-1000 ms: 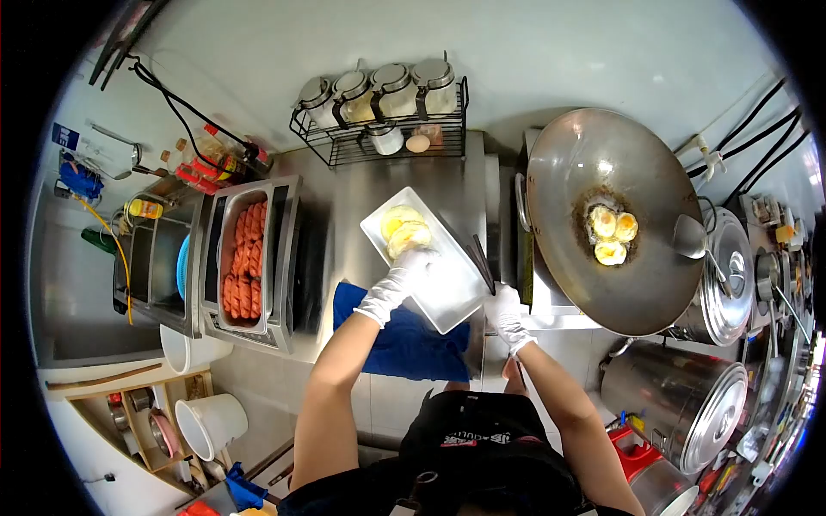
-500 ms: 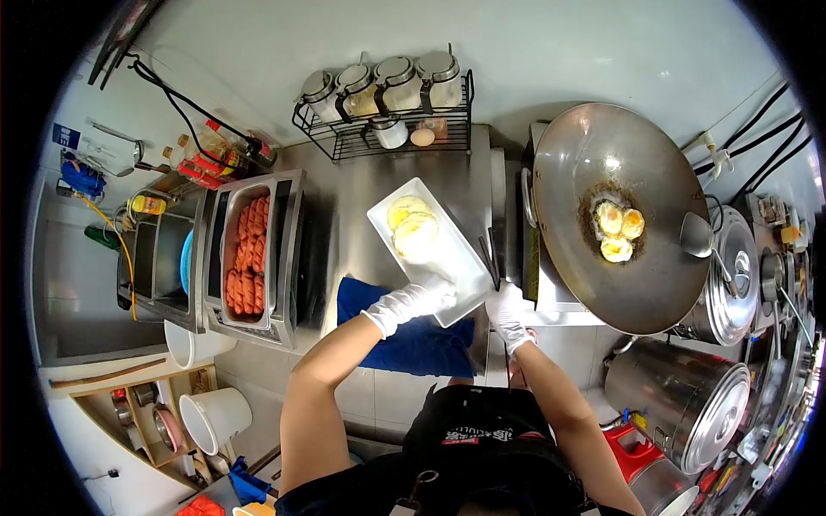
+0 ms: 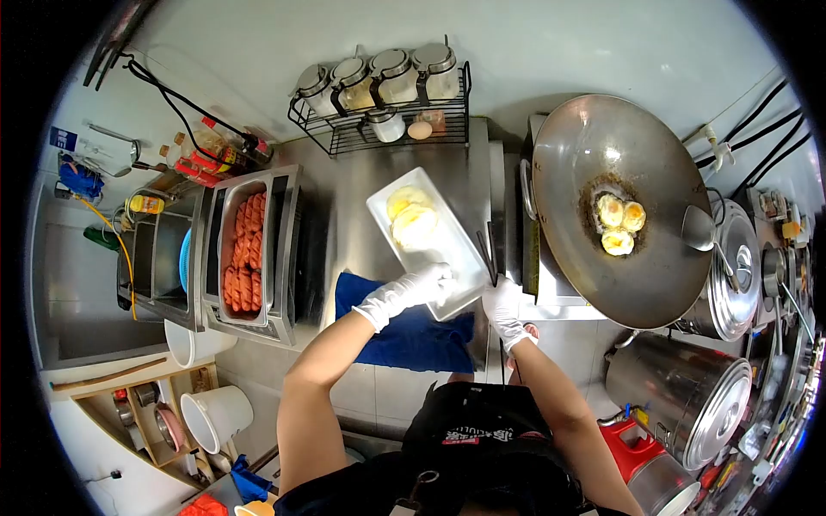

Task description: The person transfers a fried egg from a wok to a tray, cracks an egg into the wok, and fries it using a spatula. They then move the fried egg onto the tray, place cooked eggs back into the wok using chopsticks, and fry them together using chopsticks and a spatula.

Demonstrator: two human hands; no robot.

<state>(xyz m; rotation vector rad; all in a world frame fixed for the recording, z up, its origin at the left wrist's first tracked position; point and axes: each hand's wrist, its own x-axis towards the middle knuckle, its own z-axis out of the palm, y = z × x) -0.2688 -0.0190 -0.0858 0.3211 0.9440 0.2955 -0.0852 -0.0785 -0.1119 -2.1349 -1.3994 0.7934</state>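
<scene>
My left hand (image 3: 413, 291), in a white glove, is over the near end of a white rectangular tray (image 3: 462, 249). Its fingers are curled together, and whatever they may hold is hidden. Two fried eggs (image 3: 413, 222) lie in the tray's far half. Beside the tray's right edge, my right hand (image 3: 504, 308), also gloved, grips dark chopsticks (image 3: 489, 251) that point up and away. To the right, a large wok (image 3: 568, 172) holds three more fried eggs (image 3: 618, 242). A ladle (image 3: 699, 230) rests against the wok's right side.
A blue cloth (image 3: 387, 344) hangs over the counter's front edge. At left stands a metal pan of red sausages (image 3: 243, 249). Behind is a wire rack (image 3: 344, 136) with several jars and an egg (image 3: 420, 130). Large lidded pots (image 3: 680, 396) stand at right.
My left hand has lifted slightly and its fingers have curled in. My right hand, with the chopsticks, has shifted only a little. The eggs keep their places.
</scene>
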